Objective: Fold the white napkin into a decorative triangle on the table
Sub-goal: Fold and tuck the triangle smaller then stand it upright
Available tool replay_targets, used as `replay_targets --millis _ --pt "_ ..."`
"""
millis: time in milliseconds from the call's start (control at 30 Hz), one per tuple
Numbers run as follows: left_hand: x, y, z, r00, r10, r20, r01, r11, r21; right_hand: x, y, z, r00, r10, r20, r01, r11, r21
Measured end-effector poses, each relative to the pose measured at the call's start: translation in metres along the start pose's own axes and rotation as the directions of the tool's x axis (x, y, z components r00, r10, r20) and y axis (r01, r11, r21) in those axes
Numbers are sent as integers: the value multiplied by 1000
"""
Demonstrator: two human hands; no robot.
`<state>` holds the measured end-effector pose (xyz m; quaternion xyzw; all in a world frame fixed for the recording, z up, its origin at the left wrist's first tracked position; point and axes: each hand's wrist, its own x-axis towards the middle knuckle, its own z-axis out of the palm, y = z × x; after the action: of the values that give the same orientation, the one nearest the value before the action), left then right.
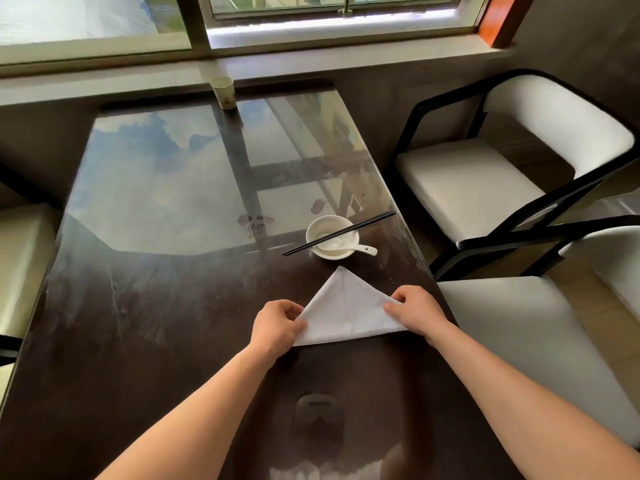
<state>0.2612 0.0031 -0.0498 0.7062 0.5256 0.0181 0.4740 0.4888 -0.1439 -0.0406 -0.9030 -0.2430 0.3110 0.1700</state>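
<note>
The white napkin [346,313] is lying flat on the dark table [156,306] as a triangle. It is sitting just on the near side of the bowl [332,237], with its tip pointing toward the bowl and its long edge running along the side away from it. The cloth is looking smooth, with only faint fold lines showing.

Both bare forearms are reaching forward. The left hand [277,323] is sitting nearer than the bowl and to its left, thumb and curled fingers pinching the napkin's left corner. The right hand [415,311], nearer than the bowl and to its right, is pinching the right corner the same way.

The napkin is stretching between the two grips, its tip lying free of both hands.

Black chopsticks [339,233] are resting across the bowl's rim, and a white spoon [360,250] is lying in the bowl with its handle sticking out to the right. A paper cup [223,92] is standing well beyond the bowl, and a white chair [485,181] is standing to its right.
</note>
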Motion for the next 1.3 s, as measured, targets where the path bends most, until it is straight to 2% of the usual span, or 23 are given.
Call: replay_targets --millis 233,567,1300 --pt "2 0 0 999 9 -40 -5 995 101 8 -8 2 1000 -25 6 25 996 -80" --pt "4 -1 1 997 49 -64 -35 979 199 8 -5 4 999 -37 -36 33 995 -96" --pt "2 1 5 984 100 -146 -61 967 248 12 0 19 990 -40 -133 26 994 -106"
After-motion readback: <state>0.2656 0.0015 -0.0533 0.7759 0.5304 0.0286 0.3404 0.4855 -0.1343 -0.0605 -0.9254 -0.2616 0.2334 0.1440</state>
